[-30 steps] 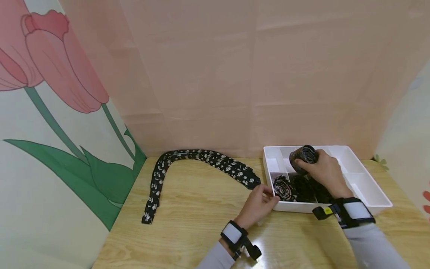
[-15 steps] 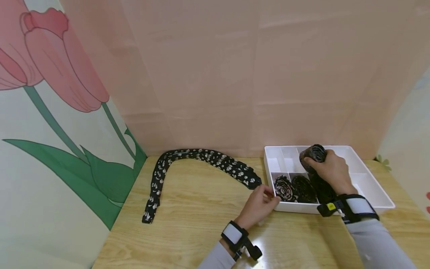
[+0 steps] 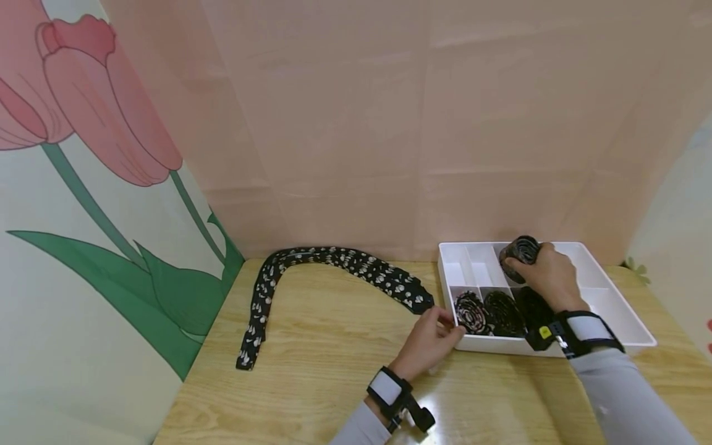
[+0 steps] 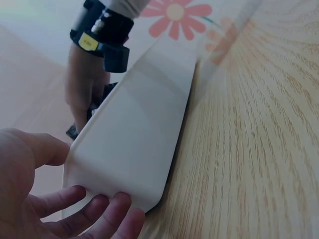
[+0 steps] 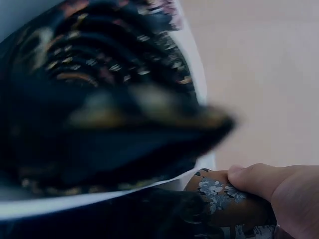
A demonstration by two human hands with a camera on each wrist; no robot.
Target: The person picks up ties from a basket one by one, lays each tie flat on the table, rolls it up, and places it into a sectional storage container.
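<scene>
My right hand (image 3: 552,278) grips a rolled-up dark patterned necktie (image 3: 520,256) over the tray's back row, its coiled end facing up. In the right wrist view, the thumb (image 5: 254,178) presses the held roll's floral side (image 5: 214,194). My left hand (image 3: 425,343) holds the near left corner of the white divided tray (image 3: 617,315); the left wrist view shows its fingers (image 4: 99,209) against the outer wall. Three rolled neckties sit in the front row: a pinkish-patterned one (image 3: 471,313), a dark one (image 3: 503,313) and another dark one (image 3: 533,309), partly hidden by my right hand.
A black necktie with white floral print (image 3: 334,254) lies unrolled in an arc on the wooden table (image 3: 328,334), its wide end near my left hand. A pinkish backdrop (image 3: 345,123) rises behind the table. White dividers (image 3: 489,262) split the tray.
My right hand has carried the rolled necktie right, over another back compartment, and uncovered the dark rolls in the front row. My left hand has stayed at the tray's corner.
</scene>
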